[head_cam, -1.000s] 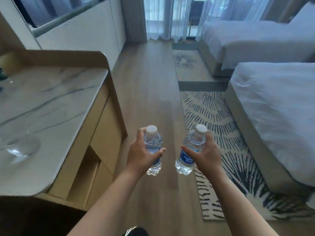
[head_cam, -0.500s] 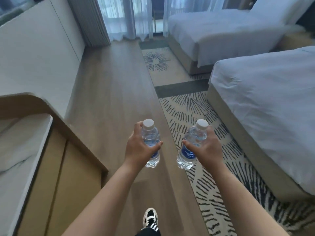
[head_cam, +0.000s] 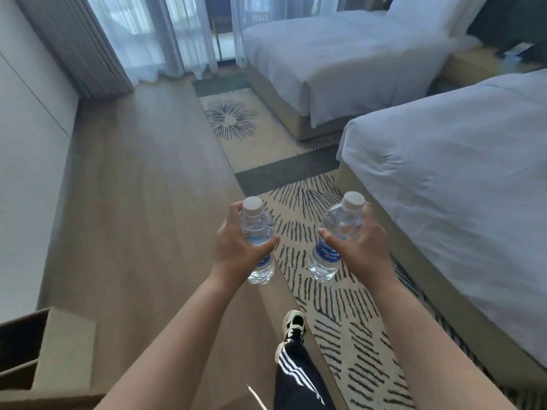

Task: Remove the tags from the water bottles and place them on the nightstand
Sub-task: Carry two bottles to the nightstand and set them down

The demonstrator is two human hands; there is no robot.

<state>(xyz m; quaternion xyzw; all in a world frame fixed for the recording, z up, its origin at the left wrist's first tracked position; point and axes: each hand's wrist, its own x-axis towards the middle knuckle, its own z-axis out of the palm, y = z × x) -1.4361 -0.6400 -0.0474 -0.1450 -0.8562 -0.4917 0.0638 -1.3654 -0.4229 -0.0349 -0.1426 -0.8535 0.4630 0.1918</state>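
The left hand point(head_cam: 236, 250) is curled round a small clear plastic water bottle with a white screw cap point(head_cam: 257, 232), thumb crossing the front of its blue label and fingers wrapped behind its shoulder; the bottle stands nearly upright, base hanging below the palm. The right hand point(head_cam: 362, 247) grips a second clear plastic water bottle with a white cap and a blue label point(head_cam: 334, 241), thumb laid across the front just above the label, fingers round the far side; this bottle tilts, cap leaning to the right and away. White lettering shows on its label. Whether a tag hangs on either bottle cannot be made out. Both bare forearms reach forward from the bottom of the view, the bottles held apart in the air side by side, over the edge where the pale wood floor point(head_cam: 142, 184) meets the cream rug with dark dashed lines point(head_cam: 340, 315). Below, a leg in dark trousers with white stripes point(head_cam: 299, 377) ends in a black-and-white sneaker point(head_cam: 293, 322) at the rug's border. To the right stands a bed with white linen point(head_cam: 461, 184), a second white bed point(head_cam: 334, 57) beyond it. Between their heads, at upper right, sits a tan nightstand point(head_cam: 485, 65), well apart from the hands. Sheer white curtains point(head_cam: 154, 34) hang at the far end, and a tan wooden cabinet corner point(head_cam: 62, 350) shows at lower left.
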